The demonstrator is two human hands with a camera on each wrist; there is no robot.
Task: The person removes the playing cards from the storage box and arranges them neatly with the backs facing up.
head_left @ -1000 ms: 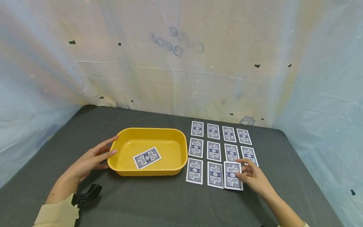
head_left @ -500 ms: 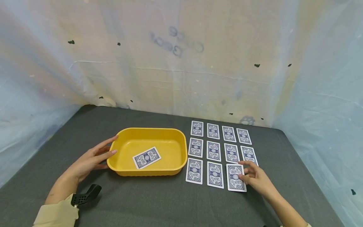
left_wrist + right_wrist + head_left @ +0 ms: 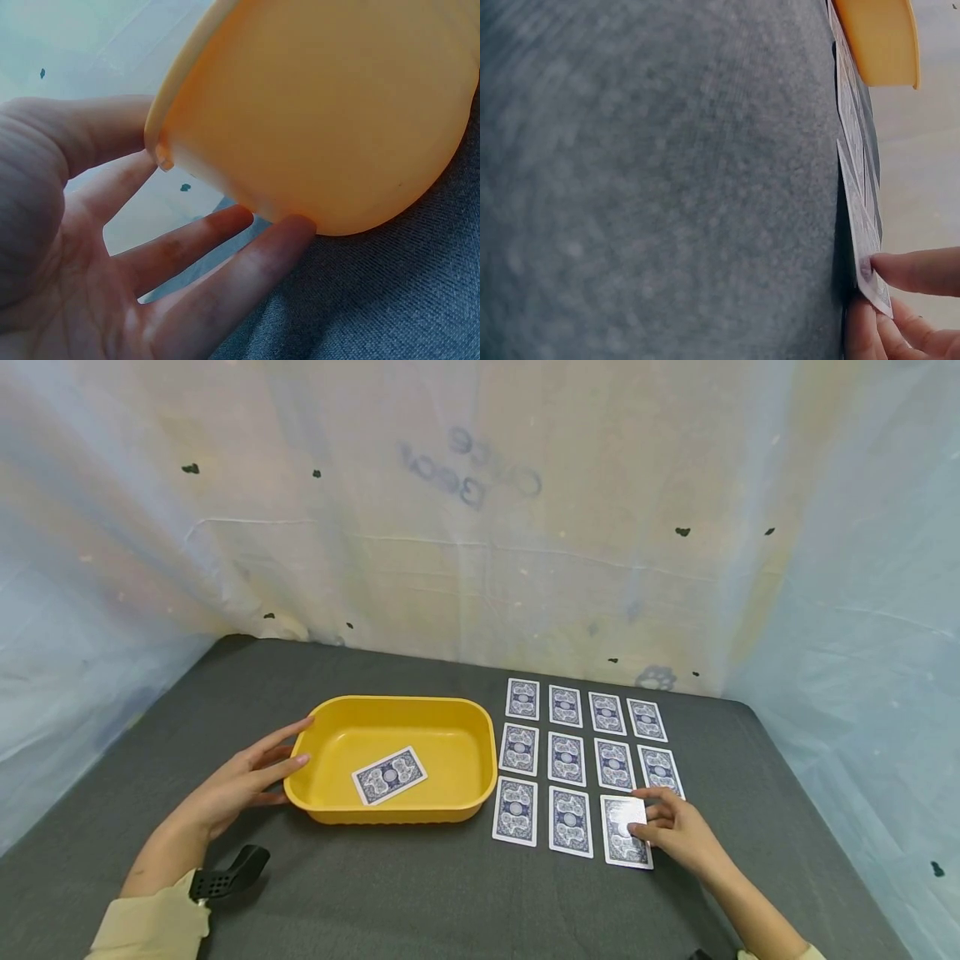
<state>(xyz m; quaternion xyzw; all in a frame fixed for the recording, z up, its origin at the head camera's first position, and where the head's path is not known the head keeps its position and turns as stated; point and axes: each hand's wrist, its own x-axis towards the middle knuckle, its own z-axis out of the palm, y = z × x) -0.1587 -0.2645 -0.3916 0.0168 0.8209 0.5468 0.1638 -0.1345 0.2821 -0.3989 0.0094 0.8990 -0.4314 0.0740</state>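
At the right, my right hand (image 3: 671,828) pinches a playing card (image 3: 619,839) by its right edge. In the right wrist view, the thumb presses its top while fingers reach underneath; the card (image 3: 859,210) tilts with one edge raised off the cloth. It shows its blue patterned back. My left hand (image 3: 240,781) holds the left end of a yellow tray (image 3: 450,752). Thumb and index finger reach over its rim, and other fingers touch the outer wall (image 3: 300,127). Inside the tray lies one card (image 3: 389,776), back up.
Several cards (image 3: 517,748) lie back up in rows beside the tray's right end on the dark grey cloth (image 3: 420,893). The right fingers partly cover one card (image 3: 660,768). A pale curtain (image 3: 450,568) surrounds the table's back and sides.
My right hand has drawn the pinched card slightly rightward and toward me, apart from the neighbouring card on its left. A bright glare now shows on it. My left hand and the tray stay put.
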